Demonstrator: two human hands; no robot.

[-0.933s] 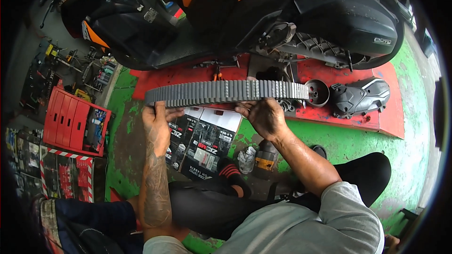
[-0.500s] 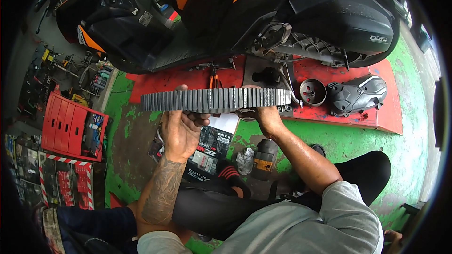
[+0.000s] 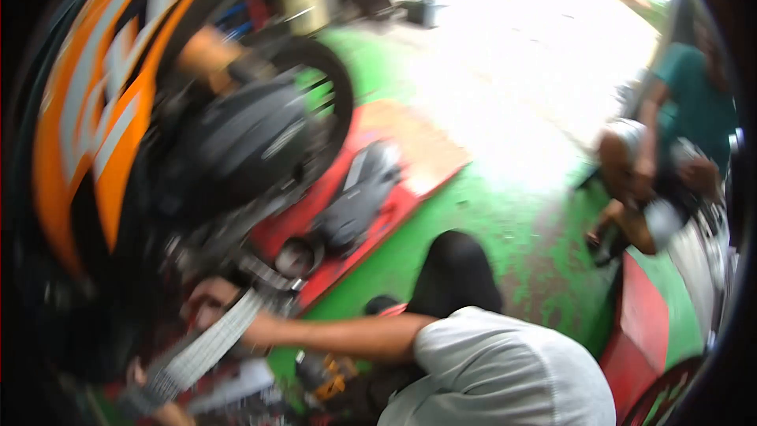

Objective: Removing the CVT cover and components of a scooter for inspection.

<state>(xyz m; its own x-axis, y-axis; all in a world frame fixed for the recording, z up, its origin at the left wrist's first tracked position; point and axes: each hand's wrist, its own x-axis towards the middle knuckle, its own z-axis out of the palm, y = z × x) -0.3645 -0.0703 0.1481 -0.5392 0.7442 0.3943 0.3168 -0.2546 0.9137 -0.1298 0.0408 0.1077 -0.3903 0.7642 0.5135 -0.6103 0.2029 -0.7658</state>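
Note:
A ribbed drive belt (image 3: 206,347) slants across the lower left, smeared by motion. My right hand (image 3: 214,301) grips its upper end, fingers showing beyond the belt and the wrist on the near side. At the lower end, my left hand (image 3: 167,415) shows only in part, blurred, with a fingertip past the belt's far edge; it holds the belt there. Beyond my right hand, a round metal clutch bell (image 3: 298,257) and a dark engine side cover (image 3: 359,199) lie on a red platform (image 3: 426,159).
An orange and black scooter (image 3: 95,110) fills the left, its rear wheel (image 3: 335,102) over the platform. On the far right, a person in a green shirt (image 3: 684,95) sits low. A dark bottle (image 3: 323,375) stands on the green floor near my leg. Bright light washes out the back.
My view has swung right, so the scooter, belt and hands now lie farther left. A seated person has come into view. The belt appears tilted and stays in my hands.

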